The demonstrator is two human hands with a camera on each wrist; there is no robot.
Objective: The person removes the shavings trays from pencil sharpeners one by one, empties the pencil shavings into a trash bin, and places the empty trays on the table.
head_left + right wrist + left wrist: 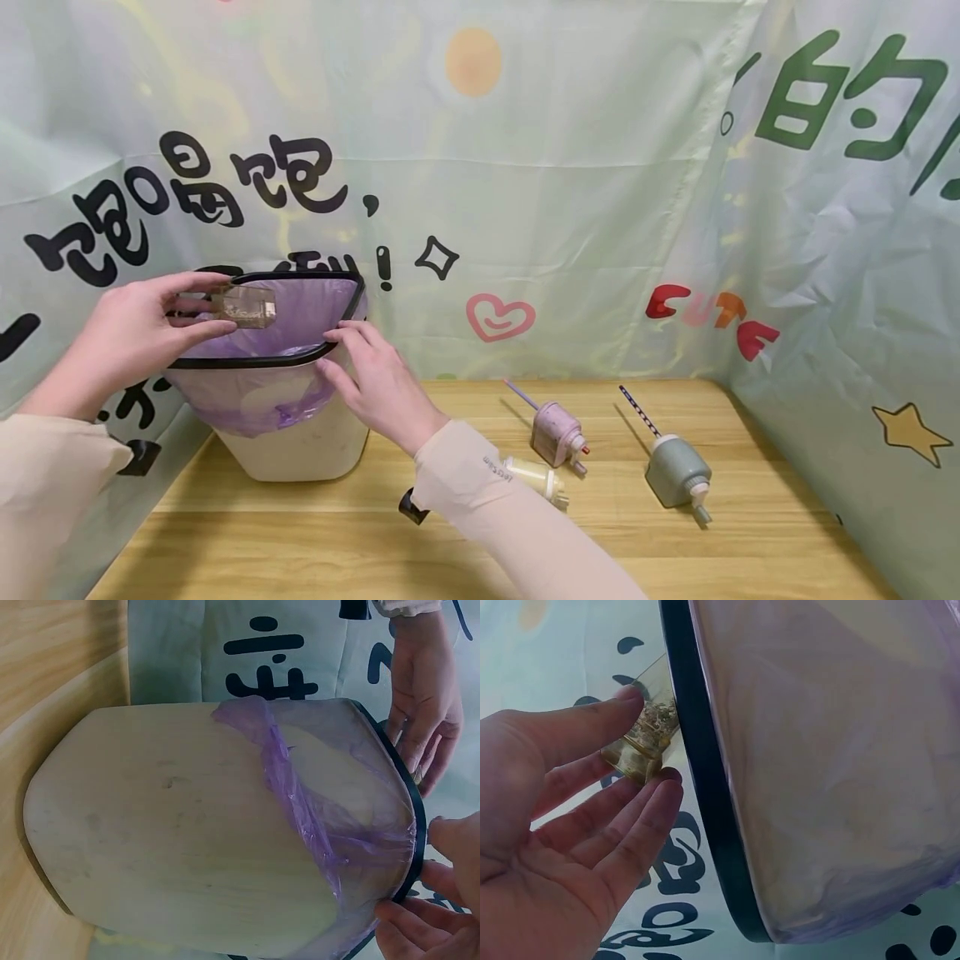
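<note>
Hands, two of them, work at one white trash bin (300, 457) in the head view. Left hand (138, 329) pinches one small transparent box (247, 307) between thumb and fingers, holding it over the bin's mouth, near the far-left part of the black rim (262, 362). Right hand (381, 379) pinches the rim on its near right side, fingers over it and thumb outside. One purple liner (311, 312) lines the bin and folds down outside. On the wooden tabletop (315, 542), right of the bin, lie three bottles: one pink (553, 433) with a purple stick (521, 394), one grey (678, 471) with a dark patterned stick (639, 410), and one pale yellow (529, 475), partly hidden by the right sleeve (517, 512). Printed cloth (592, 208) hangs behind, bearing one orange disc (474, 62) and one pink heart.

From the left wrist, the thumb presses one side of the box and fingertips meet its lower end; brownish dried bits show inside. The rim hides its far edge.

From the right wrist, digits lie on either side of the rim. Beyond it hangs the left hand, its box barely visible. One gathered fold of liner crosses the bin's white wall.
</note>
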